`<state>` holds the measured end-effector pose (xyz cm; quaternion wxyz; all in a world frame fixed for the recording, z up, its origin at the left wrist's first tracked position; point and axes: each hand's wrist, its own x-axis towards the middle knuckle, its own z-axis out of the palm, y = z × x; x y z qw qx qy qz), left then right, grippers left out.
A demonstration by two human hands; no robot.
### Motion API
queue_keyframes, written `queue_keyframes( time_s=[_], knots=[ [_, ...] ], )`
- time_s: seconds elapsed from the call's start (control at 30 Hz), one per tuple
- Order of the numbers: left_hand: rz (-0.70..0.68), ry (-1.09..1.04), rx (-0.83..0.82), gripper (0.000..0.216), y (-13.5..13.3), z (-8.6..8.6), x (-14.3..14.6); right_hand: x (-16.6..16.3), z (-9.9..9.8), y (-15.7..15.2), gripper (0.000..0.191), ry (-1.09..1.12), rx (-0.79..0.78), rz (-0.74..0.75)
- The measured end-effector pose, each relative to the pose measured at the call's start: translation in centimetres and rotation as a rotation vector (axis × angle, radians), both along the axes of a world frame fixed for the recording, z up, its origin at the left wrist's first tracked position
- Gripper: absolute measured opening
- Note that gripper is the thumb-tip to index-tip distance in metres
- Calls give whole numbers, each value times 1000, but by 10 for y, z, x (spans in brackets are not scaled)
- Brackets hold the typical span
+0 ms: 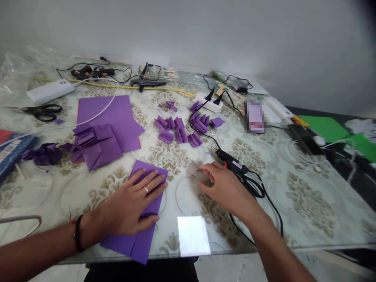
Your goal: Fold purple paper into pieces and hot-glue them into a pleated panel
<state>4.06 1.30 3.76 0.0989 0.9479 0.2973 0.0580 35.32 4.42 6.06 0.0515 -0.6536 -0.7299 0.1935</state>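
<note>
paper sheet [138,219]: purple | folded pcs [179,131]: purple | tablecloth [293,188]: pale green w/ beige damask | glue gun [232,161]: blk | scissors [42,111]: blk | power bank [49,91]: wht

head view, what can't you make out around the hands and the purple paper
- Folded purple paper sheet: middle hidden under the flat left hand.
- Right hand: fingertips blurred; whether they pinch anything is unclear.
- Pixelated rectangular phone screen: contents masked.
- Blue book: cut off by the left edge.

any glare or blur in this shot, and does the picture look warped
Head view: a bright window reflection glares off the glass table near its front edge; the phone screen is pixelated; table edges bow from wide-angle distortion; both hands stay sharp.
</note>
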Motion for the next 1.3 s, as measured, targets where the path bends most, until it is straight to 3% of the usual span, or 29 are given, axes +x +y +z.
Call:
queue_keyframes(
  time_s=[0.07, 0.13, 0.27, 0.37, 0.57, 0.77, 1.03, 1.3],
  knots=[
    [40, 2, 20, 77, -1, -3, 3, 0, 8, 0, 3, 94, -38, 24],
    [73, 13, 25, 80, -2, -7, 5, -2, 19, -3, 9, 220, -24, 18],
    [107, 6, 18, 92, -5, -14, 7, -14, 32, -19, 18, 465, 167, -67],
    [124, -4, 23, 98, -5, -17, 8, -28, 24, -38, 24, 569, 278, 45],
    [139, 0, 23, 110, 1, -15, 9, -49, -5, -75, 19, 487, 446, 430],
    [146, 18, 40, 117, 5, -13, 11, -58, -7, -84, 30, 304, 486, 583],
    [156, 5, 37, 114, 4, -13, 11, -76, -20, -88, 31, 296, 542, 505],
    [143, -16, 31, 113, 4, -13, 11, -83, -17, -78, 34, 335, 500, 424]
  ],
)
